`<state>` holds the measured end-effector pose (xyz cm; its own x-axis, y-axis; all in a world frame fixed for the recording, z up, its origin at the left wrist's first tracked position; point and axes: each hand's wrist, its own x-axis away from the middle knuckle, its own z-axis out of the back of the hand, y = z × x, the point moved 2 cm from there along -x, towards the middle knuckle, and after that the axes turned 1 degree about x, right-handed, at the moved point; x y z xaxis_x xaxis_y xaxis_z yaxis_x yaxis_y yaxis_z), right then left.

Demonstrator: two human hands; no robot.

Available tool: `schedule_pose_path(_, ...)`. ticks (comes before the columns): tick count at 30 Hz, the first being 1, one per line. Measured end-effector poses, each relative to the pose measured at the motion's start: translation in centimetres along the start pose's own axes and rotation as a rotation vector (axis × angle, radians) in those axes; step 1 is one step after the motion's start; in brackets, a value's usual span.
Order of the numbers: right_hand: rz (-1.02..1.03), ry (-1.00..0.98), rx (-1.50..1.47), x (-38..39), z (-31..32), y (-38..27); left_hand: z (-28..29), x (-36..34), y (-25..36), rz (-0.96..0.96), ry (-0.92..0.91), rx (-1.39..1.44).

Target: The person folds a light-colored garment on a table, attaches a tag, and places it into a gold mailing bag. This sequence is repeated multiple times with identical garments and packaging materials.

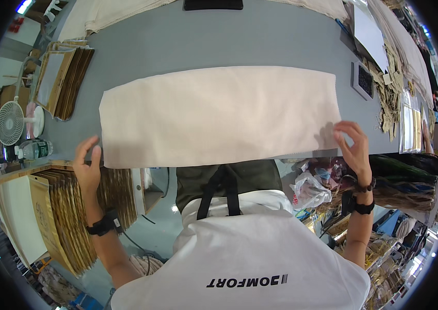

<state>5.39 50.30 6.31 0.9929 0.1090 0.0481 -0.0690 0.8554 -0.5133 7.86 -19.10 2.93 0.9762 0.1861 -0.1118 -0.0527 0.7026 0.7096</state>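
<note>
A cream-coloured folded cloth (219,116) lies flat in front of me as a wide rectangle, its near edge close to the grey table's front edge. Just off its lower left corner is my left hand (89,164), thumb and fingers apart with nothing in them. At the opposite end my right hand (354,147) has its fingertips at the cloth's right edge and casts a shadow on it. Those fingers are also spread from the thumb and hold nothing; whether they touch the fabric I cannot tell.
Brown paper packets (69,77) stack at the table's left, near a bottle (35,150) and a white fan (10,123). On the right are a dark ink pad (363,81), many tags (392,88) and a white sheet (369,39). More cream fabric (126,13) lies along the far edge.
</note>
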Motion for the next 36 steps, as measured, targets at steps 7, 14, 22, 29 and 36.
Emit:
schedule_pose_path(7, 0.240, 0.211, 0.251, -6.0, -7.7, -2.2, -7.8, -3.3, 4.6, -0.580, -0.049, -0.565)
schedule_pose_path(14, 0.144, 0.083, 0.409, -9.2, -6.6, -0.4, -10.6, -6.3, 4.2, -0.492, -0.201, -0.491)
schedule_pose_path(22, 0.022, 0.646, 0.304, -18.8, 3.9, 7.6, -6.9, -4.8, 0.8, 0.068, 0.175, -0.082)
schedule_pose_path(29, -0.318, 0.535, 0.590, -25.6, 8.8, 17.4, -5.3, -4.3, -0.7, 0.307, -0.080, -0.154)
schedule_pose_path(36, -0.287, 0.713, 0.645, -26.0, 10.8, 19.6, -4.8, -3.8, 0.4, 0.322, -0.077, -0.048)
